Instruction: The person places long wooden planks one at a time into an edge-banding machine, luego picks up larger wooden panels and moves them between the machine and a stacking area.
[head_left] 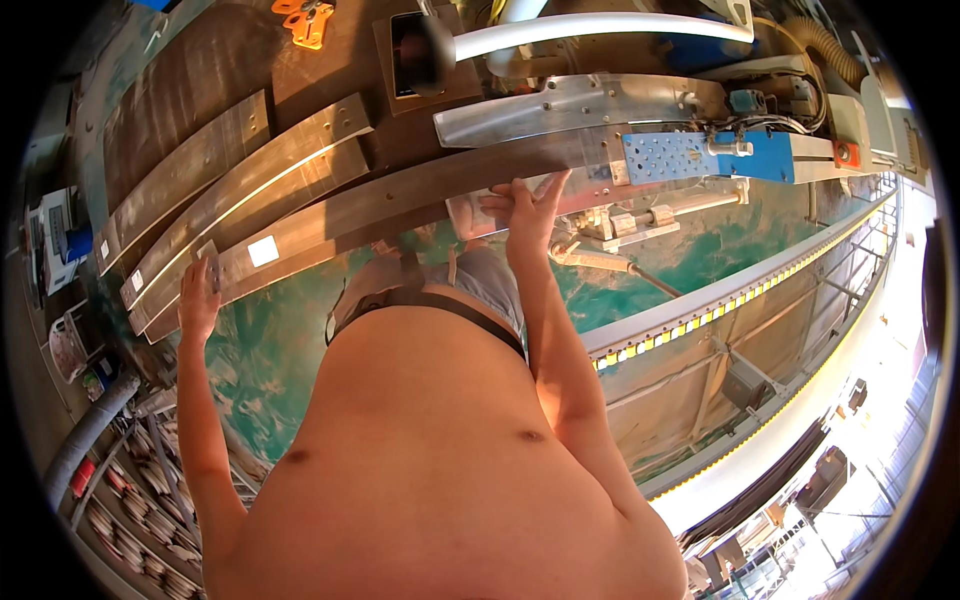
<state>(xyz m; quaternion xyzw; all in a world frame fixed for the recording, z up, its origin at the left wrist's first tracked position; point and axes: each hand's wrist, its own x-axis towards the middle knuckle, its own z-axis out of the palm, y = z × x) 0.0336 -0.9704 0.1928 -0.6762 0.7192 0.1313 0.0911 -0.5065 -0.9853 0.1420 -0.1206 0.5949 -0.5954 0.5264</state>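
"Keeping the long brown strip [390, 200] steady seems to be the step in hand. Where does it lie?"

"Along the near side of the surface [335, 75], running from the person's left toward the blue perforated plate [668, 157], with a white square [263, 251] near its left end."

"And the hands?"

"The right hand [533, 222] is spread, thumb well apart from the fingers, at the strip's near edge beside a shiny panel [465, 215]. The left hand [198, 300] is at the far left end, by a small shiny plate [208, 258]. I cannot tell whether it pinches that plate or only rests there."

"How would you do it well?"

"I'd press lightly and evenly with both hands, since the strip is long and could swing if one end were pushed alone. I'd keep the right fingertips out of any gap beside the panel, and the left fingers off the plate's corners."
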